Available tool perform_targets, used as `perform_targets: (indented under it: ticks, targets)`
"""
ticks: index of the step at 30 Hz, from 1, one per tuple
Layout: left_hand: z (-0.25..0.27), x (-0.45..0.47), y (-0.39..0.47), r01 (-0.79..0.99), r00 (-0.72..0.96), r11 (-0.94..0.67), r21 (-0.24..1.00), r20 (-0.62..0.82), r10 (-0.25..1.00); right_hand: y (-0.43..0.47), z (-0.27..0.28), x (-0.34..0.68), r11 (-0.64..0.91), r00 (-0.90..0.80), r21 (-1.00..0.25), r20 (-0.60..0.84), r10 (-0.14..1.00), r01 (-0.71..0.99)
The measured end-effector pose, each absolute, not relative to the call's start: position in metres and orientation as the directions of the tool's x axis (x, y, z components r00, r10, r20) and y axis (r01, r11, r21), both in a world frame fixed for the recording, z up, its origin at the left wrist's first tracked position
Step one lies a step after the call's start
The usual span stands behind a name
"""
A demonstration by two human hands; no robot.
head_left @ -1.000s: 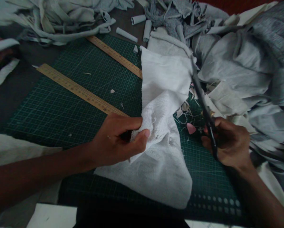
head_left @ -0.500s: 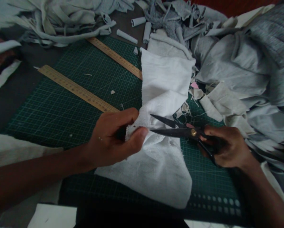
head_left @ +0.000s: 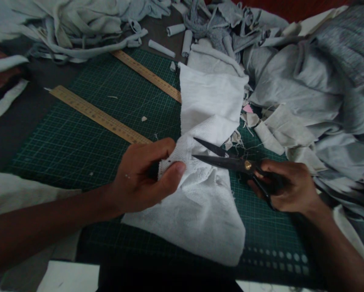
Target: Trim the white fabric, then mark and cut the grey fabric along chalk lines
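A piece of white fabric (head_left: 212,93) lies lengthwise over the green cutting mat (head_left: 105,89), bunched up in its middle. My left hand (head_left: 148,176) pinches the gathered left edge of the fabric between thumb and fingers. In my right hand (head_left: 288,186) is a pair of black scissors (head_left: 230,163) with a brass-coloured pivot. Their blades are slightly apart and point left over the bunched fabric, the tips close to my left thumb. My right fingers wrap the handles and partly hide them.
Two wooden rulers (head_left: 99,113) lie slanted on the mat's left half. Grey cloth (head_left: 297,81) is heaped along the right, with small scraps (head_left: 270,136) beside it. More cloth strips (head_left: 87,28) pile up at the back left. Small fabric rolls (head_left: 187,42) sit beyond the mat.
The scissors have shifted slightly up, and their tips now sit a little away from my left thumb. My left hand still grips the fabric, moved slightly left.
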State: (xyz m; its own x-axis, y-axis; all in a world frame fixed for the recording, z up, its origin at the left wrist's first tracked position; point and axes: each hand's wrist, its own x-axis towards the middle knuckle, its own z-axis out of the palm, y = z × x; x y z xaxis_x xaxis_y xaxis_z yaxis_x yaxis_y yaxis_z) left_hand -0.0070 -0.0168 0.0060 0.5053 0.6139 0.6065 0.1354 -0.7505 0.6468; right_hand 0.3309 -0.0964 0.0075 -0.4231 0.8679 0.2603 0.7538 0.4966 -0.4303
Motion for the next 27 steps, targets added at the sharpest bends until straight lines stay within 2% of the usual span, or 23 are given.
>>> perform_targets:
  ticks: [7,17,27]
  targets:
    - [0.006,-0.005,-0.017,0.104,0.505,-0.757,0.646,0.621,0.599,-0.097,0.009,0.324,0.526,-0.426,-0.345,0.328,0.843,0.777]
    - [0.01,-0.006,-0.016,0.179,0.521,-0.776,0.605,0.611,0.596,-0.096,0.017,0.317,0.546,-0.445,-0.324,0.338,0.829,0.772]
    - [0.02,-0.009,-0.016,0.308,0.561,-0.853,0.422,0.643,0.521,-0.099,0.015,0.322,0.551,-0.458,-0.302,0.328,0.826,0.778]
